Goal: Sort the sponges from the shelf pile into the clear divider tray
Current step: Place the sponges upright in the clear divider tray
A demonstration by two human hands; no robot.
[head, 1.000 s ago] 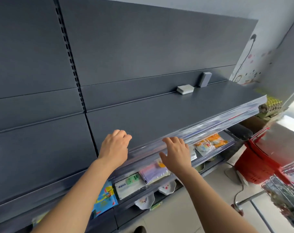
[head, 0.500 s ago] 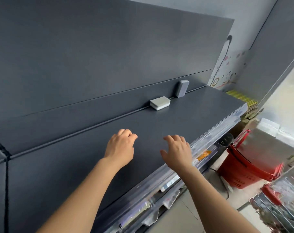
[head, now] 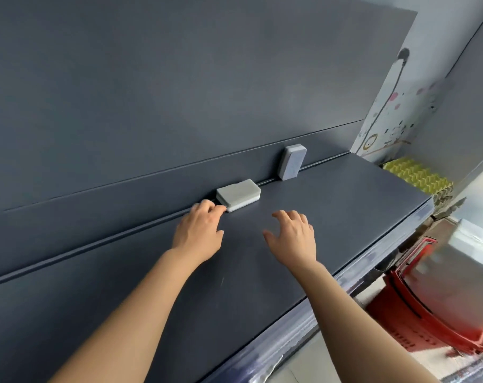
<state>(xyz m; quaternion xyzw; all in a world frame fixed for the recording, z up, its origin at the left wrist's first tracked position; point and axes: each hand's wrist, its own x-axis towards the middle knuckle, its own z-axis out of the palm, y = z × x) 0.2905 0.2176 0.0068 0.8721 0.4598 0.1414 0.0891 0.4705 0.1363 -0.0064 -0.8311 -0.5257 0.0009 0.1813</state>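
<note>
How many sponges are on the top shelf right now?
2. A pale sponge lies flat by the back panel, at the left hand's fingertips. A grey sponge stands upright against the panel, further right. No others show on the shelf.

A dark grey shelf [head: 331,217] is carrying two sponges at its back edge: a pale sponge [head: 239,194] lying flat, a grey sponge [head: 292,161] standing upright.
</note>
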